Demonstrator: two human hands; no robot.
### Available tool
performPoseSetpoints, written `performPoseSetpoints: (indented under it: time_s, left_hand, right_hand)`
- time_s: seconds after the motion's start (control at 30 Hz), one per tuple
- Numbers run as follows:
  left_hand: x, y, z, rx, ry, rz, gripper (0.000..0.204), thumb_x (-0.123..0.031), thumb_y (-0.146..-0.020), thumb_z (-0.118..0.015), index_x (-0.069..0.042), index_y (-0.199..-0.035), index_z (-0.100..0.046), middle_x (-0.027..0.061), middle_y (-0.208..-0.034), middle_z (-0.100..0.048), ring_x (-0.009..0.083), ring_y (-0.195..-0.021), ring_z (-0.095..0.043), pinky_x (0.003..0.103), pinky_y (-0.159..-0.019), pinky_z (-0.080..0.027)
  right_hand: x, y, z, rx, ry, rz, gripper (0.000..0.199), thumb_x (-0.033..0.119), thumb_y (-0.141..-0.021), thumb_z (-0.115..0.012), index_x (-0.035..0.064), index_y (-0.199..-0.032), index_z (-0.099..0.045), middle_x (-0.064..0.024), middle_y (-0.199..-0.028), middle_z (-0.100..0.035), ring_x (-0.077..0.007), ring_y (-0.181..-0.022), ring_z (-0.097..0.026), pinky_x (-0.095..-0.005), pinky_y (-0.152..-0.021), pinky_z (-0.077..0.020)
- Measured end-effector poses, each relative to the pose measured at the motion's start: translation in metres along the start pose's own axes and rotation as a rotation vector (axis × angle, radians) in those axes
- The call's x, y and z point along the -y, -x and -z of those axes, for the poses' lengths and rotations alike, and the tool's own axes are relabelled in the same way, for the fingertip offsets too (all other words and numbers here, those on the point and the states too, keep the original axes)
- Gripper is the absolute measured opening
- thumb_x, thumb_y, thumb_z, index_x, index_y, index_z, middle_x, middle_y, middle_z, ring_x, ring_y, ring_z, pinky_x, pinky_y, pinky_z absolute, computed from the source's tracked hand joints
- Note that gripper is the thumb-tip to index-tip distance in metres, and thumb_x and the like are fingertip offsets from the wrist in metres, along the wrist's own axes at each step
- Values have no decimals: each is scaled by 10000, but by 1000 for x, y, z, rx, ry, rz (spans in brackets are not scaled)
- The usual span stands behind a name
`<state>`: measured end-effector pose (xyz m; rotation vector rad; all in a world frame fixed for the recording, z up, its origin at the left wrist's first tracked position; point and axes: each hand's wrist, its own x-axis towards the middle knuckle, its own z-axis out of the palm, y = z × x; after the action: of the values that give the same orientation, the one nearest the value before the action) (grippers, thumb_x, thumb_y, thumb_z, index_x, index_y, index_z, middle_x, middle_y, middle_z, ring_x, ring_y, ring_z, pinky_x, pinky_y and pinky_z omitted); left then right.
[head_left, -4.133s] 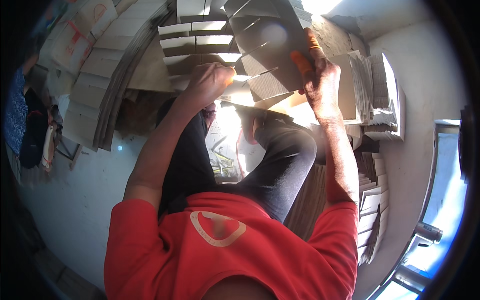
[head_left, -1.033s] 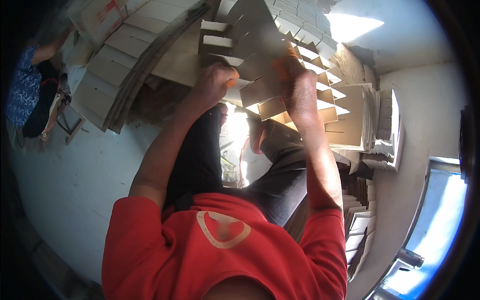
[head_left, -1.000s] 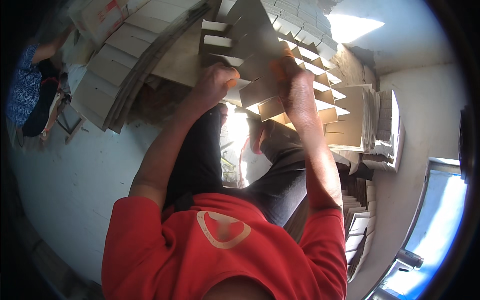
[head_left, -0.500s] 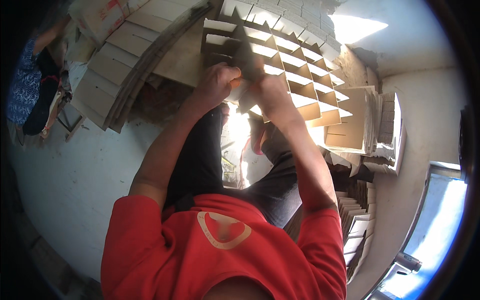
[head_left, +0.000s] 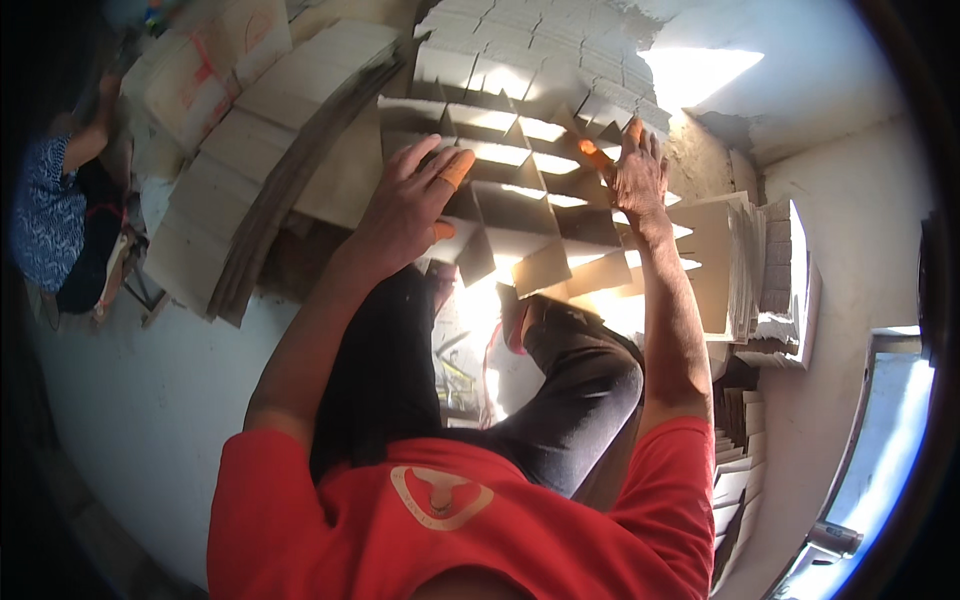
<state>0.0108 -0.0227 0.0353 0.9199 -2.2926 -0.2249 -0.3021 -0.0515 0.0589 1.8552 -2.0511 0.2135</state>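
A cardboard divider grid (head_left: 543, 265) of crossed, slotted strips stands in front of me, with sunlight falling through its cells. My left hand (head_left: 412, 205) lies along its left side, fingers apart and no strip gripped. Across the grid, my right hand (head_left: 640, 183) is spread at the right side, its fingers pointing away from me. Both hands wear orange finger covers. Whether the fingertips press on the strips or only hover at them, I cannot tell.
Slotted cardboard sheets (head_left: 240, 140) lie in overlapping rows at the left; more stacked cardboard (head_left: 715, 262) stands at the right by the wall. Rows of grey cardboard strips (head_left: 540, 45) lie behind the grid. Another person (head_left: 50, 200) in patterned blue clothing is at the far left.
My hands were close together at the grid's near left part, fingers closed. They have parted, the right moving right and away, and both have opened. The grid has shifted and turned slightly.
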Motion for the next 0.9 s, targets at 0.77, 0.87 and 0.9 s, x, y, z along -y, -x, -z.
performPoseSetpoints:
  time_s: [0.77,0.87,0.9]
  left_hand:
    - [5,-29,66,-73,-267,-300,155,1,-673,-621,-21,-825,-595,125,-916,-596,274,-865,-567,380,-705,-468]
    - [31,19,97,-249,-539,-197,417,35,-673,-610,-3,-1088,-599,140,-1092,-599,291,-939,-561,380,-801,-479]
    - [43,30,100,-251,-630,-83,448,40,-685,-613,-12,-1129,-579,136,-1116,-592,299,-962,-559,389,-816,-478]
  right_hand:
    - [51,87,77,-286,-130,401,408,84,-849,-558,23,-1248,-499,-201,-1176,-561,-352,-1161,-508,-506,-993,-355]
    - [27,117,96,-417,-112,333,427,72,-836,-602,45,-1254,-519,-168,-1197,-559,-318,-1206,-485,-523,-1049,-287]
    - [10,125,92,-395,-67,294,412,83,-847,-604,47,-1249,-522,-159,-1204,-560,-306,-1212,-483,-516,-1055,-279]
